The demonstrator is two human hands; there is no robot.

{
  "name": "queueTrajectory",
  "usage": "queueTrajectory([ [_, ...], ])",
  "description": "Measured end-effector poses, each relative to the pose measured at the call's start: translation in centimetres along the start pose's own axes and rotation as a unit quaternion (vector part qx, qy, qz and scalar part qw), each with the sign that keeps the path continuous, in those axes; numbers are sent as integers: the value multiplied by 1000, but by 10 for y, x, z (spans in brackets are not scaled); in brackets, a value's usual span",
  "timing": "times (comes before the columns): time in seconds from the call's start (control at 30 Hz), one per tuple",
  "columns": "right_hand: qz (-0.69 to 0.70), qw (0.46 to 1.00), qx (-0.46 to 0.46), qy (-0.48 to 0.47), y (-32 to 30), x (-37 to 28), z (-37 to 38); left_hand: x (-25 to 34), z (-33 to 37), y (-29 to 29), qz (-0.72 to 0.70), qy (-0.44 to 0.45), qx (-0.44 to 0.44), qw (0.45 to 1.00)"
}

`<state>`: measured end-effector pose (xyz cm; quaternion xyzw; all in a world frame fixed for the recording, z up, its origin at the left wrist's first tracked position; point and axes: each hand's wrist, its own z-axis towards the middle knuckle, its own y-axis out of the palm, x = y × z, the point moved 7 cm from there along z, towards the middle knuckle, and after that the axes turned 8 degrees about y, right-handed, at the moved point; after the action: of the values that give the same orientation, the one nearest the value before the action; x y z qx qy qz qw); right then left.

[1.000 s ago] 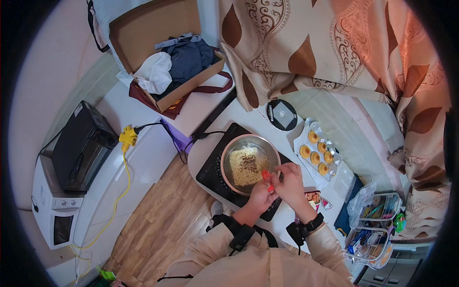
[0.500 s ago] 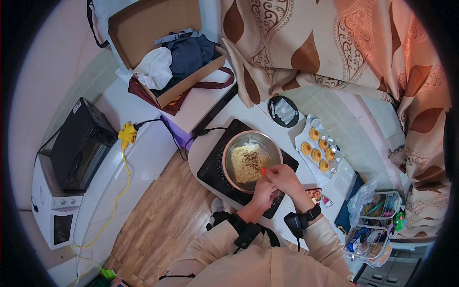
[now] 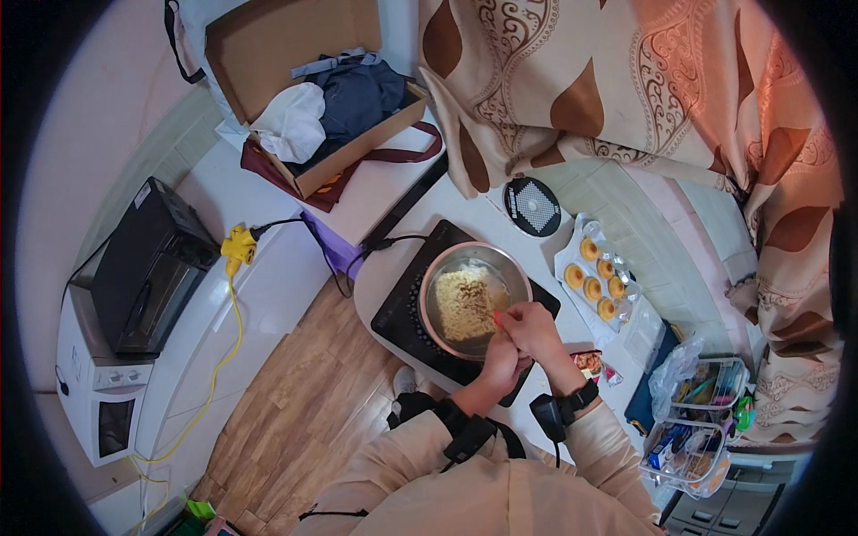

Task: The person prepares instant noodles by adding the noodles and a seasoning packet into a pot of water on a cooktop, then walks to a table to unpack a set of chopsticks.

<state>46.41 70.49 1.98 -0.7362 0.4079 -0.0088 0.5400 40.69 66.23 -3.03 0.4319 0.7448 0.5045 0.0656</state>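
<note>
Drawn closer together, my left hand (image 3: 502,359) and right hand (image 3: 533,329) both grip the small red packet (image 3: 498,316), apparently steadying it over the round silver metal pan (image 3: 517,284).

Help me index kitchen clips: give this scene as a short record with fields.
Right hand: pinching a small red object, mostly hidden
Left hand: touching the right, its grip unclear
Vessel: round silver metal pot on flat black cooktop
Contents: pale rectangular noodle block topped with brown bits
Right of cooktop: six round golden pastries
</note>
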Motion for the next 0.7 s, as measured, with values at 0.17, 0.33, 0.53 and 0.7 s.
queueTrajectory([
  [0.17,-12,999,20,-24,1,-3,1,-2,3,-1,-52,6,-60,997],
  [0.33,-30,999,-3,-25,1,-7,2,-7,5,-5,-104,-11,-48,993],
  [0.53,-5,997,-63,49,-3,-6,-2,-5,3,-2,-172,-27,-27,984],
  [0.7,-8,997,-65,44,-1,-6,-12,-5,2,-8,-145,-24,-46,988],
])
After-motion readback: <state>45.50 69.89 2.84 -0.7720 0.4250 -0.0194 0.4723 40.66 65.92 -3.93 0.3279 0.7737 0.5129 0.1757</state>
